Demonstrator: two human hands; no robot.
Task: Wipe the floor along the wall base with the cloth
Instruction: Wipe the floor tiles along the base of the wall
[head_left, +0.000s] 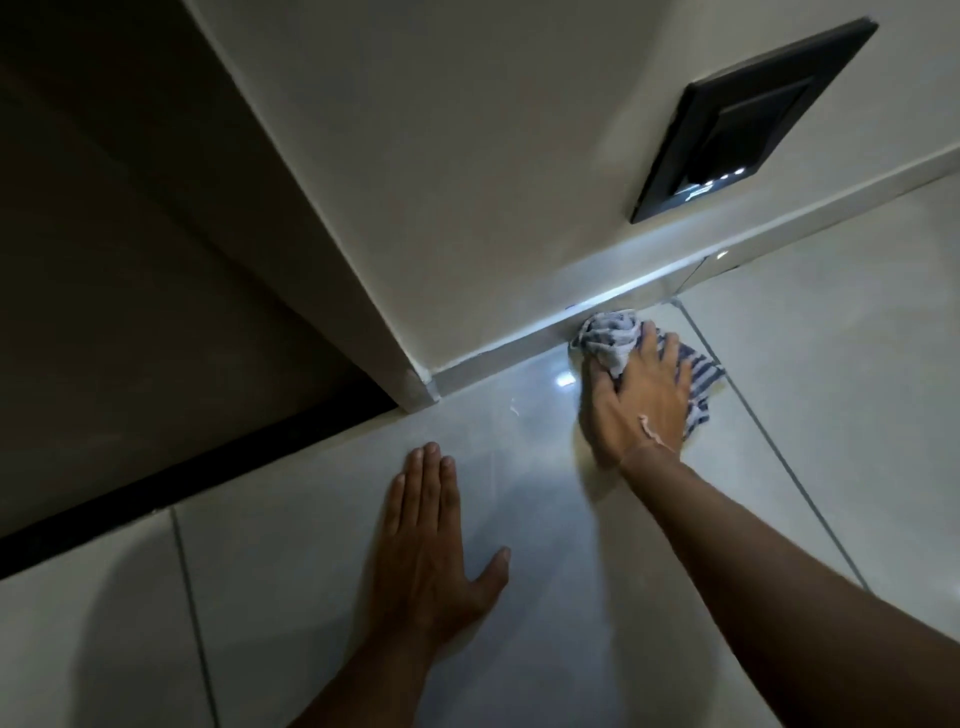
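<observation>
A crumpled blue-and-white striped cloth (615, 340) lies on the pale tiled floor (571, 545), pressed up against the skirting (519, 358) at the wall's base. My right hand (636, 400) lies on top of the cloth, fingers gripping it, and covers its middle. My left hand (428, 540) rests flat on the floor nearer to me and to the left, palm down, thumb spread out, holding nothing.
The white wall (467, 182) carries a black switch plate (748, 119) with small lit dots. The wall ends at a corner (415, 384) on the left, beside a dark doorway (130, 286). Grout lines (769, 441) cross the glossy tiles.
</observation>
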